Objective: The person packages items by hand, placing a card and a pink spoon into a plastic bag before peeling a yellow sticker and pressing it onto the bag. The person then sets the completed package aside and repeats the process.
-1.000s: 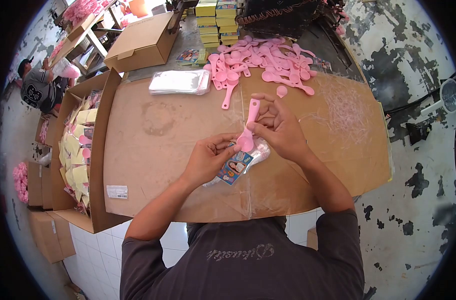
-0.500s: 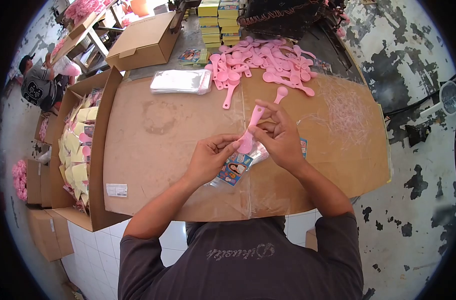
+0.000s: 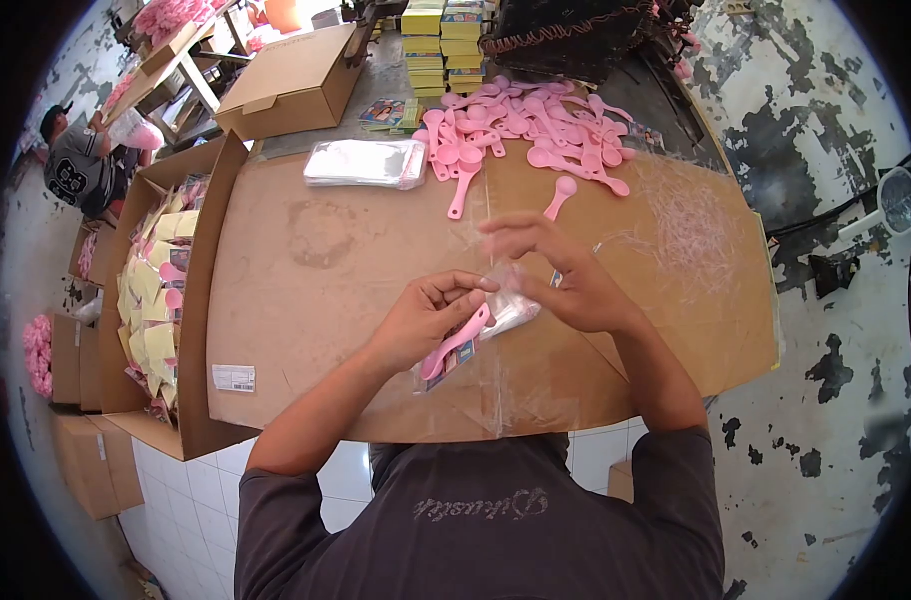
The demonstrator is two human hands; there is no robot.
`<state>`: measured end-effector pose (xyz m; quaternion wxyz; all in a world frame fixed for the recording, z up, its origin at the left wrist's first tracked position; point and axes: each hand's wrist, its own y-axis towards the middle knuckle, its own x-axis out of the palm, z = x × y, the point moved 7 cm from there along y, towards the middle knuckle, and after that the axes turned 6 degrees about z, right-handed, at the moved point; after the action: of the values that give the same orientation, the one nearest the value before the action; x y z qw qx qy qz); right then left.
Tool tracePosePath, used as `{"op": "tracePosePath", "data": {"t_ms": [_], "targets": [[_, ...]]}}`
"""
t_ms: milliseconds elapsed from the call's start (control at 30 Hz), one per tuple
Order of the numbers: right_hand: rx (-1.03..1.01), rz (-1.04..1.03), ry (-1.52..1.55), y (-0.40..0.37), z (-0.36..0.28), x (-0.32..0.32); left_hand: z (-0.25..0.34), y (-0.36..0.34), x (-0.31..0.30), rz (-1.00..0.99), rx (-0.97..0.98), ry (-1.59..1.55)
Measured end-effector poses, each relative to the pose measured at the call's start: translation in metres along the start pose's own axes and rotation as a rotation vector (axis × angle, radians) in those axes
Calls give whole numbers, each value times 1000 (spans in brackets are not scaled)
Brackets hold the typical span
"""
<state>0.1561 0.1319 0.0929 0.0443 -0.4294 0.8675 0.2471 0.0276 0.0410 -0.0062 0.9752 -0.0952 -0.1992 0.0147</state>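
Over the near edge of the brown cardboard-covered table (image 3: 316, 300), your left hand (image 3: 416, 322) is pinched on the clear plastic sleeve (image 3: 514, 312). Inside it, the pink plastic spoon (image 3: 458, 340) slants from near-left to far-right. Your right hand (image 3: 576, 285) meets the sleeve's right end with fingers spread, too blurred to tell whether it grips. Beyond the sleeve lies a heap of loose pink spoons (image 3: 526, 120).

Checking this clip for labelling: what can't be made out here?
All head view.
The card inside the clear bag: mostly covered by the pink spoon and left hand.
The right hand: fingertips blurred; grip on the bag unclear.
The white label on the cardboard: too small to read.
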Motion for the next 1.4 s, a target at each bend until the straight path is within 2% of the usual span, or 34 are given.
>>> {"op": "tracePosePath", "data": {"t_ms": [33,67,133,233,333,433,467,533,667,733,833,933,1067,1333,1400], "targets": [[-100,-96,-139,1,-11,5,-1,-1,1,-38,-21,-14],[-97,-143,-127,2,-17,5,-2,-1,3,-75,-43,-28],[-94,-239,-101,5,-32,6,7,-2,3,-62,61,18],[-333,-168,-315,12,-74,-4,24,-3,4,-7,247,57],[-518,18,-770,17,-103,-15,40,-7,3,58,403,227],[-345,-86,-944,15,-85,-15,57,-14,11,90,566,525],[-344,-26,-884,16,-86,-19,63,-16,16,97,624,634],[-338,84,-760,15,-87,-26,78,-19,29,96,621,693],[-247,102,-674,13,-82,-24,89,-18,43,113,655,756],[-196,115,-560,12,-81,-22,84,-11,41,105,578,684],[-152,125,-556,9,-77,-23,76,-4,44,53,447,534],[-402,291,-807,6,-92,-23,67,-1,44,41,379,353],[-556,180,-1021,0,-89,-7,64,-4,45,75,403,294],[-602,66,-1247,-1,-54,19,62,-12,50,109,417,799],[-501,123,-1138,4,-52,9,62,-12,50,100,419,824]]}}
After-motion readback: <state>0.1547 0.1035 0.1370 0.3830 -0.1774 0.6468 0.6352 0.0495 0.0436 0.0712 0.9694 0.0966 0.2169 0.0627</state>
